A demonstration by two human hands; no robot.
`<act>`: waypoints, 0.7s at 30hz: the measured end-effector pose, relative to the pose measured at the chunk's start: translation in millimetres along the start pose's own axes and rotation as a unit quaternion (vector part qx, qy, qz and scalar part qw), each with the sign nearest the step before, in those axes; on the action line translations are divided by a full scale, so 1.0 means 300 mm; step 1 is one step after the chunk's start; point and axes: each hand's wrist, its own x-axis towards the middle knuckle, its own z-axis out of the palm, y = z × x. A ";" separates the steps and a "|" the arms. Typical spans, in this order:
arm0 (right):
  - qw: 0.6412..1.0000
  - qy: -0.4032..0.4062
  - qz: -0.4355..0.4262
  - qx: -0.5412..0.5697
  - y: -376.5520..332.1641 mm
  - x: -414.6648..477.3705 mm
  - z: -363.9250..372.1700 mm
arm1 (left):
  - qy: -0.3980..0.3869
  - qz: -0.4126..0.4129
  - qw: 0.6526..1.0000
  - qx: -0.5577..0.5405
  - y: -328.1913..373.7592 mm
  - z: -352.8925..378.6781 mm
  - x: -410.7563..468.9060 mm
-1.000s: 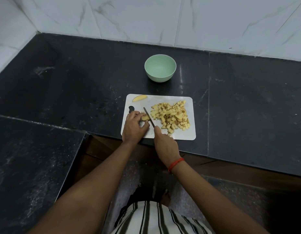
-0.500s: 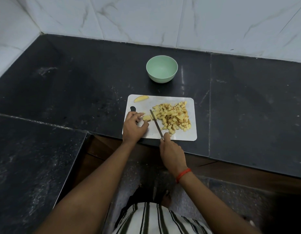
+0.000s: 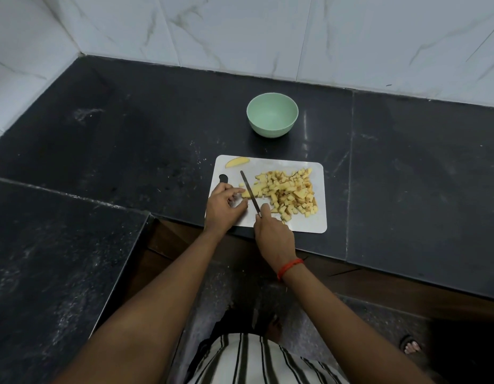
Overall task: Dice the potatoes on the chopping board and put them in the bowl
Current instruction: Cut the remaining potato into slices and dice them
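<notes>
Right grip (image 3: 273, 234) clamps the knife (image 3: 247, 187) mid-frame; left grip (image 3: 223, 207) pinches a potato piece (image 3: 245, 195) on the chopping board (image 3: 309, 226)

Bowl (image 3: 272, 115) behind board (image 3: 309, 228); dice (image 3: 290, 192) on board.

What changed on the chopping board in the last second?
The right hand pulled the knife back, then brought it forward again over the potato piece that the left hand holds. The diced pile, the wedge and the bowl stayed put.
</notes>
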 end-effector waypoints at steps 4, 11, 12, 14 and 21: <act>1.000 0.008 -0.006 -0.013 -0.004 0.008 0.014 | 0.000 -0.001 1.000 0.008 0.001 0.002 0.001; 0.998 0.056 -0.015 -0.010 -0.014 0.007 0.027 | -0.006 0.010 1.000 0.021 -0.005 0.000 0.003; 0.998 0.056 -0.016 -0.009 -0.014 0.009 0.026 | -0.006 0.009 1.000 0.021 -0.006 0.000 0.003; 0.998 0.051 -0.018 -0.022 -0.011 0.010 0.025 | -0.006 0.008 1.000 0.022 -0.006 0.002 0.002; 0.998 -0.023 -0.030 -0.055 -0.017 -0.015 -0.017 | -0.006 -0.001 1.000 0.013 -0.006 0.004 -0.001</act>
